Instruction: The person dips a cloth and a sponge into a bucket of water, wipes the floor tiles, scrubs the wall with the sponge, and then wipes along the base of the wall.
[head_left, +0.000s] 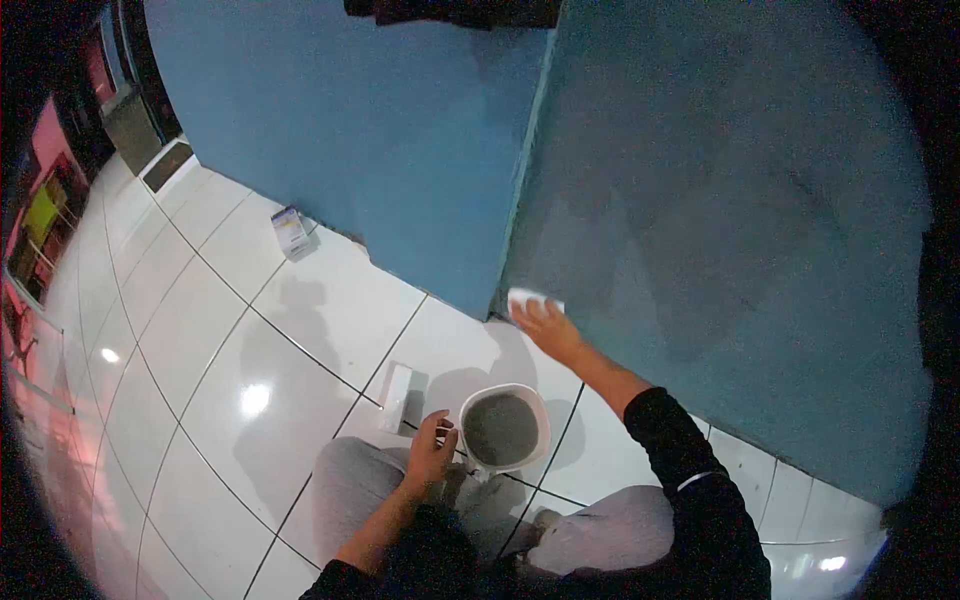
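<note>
My right hand (543,325) holds a white cloth or pad (530,297) against the bottom of the grey-green wall (700,220), close to the corner. Its fingers lie over the white piece. Beside a white container (545,425) of grey, murky liquid or paste (502,430), my left hand (433,447) hovers near my knee, fingers loosely curled and apart, holding nothing. Just up and left of that hand, a white block or box (396,396) stands on the tiles.
A small white and purple box (291,233) sits by the foot of the blue wall (350,130). White floor tiles (210,370) spread to the left. A dark item (450,12) shows at the top. Chair-like furniture (45,215) is at the far left.
</note>
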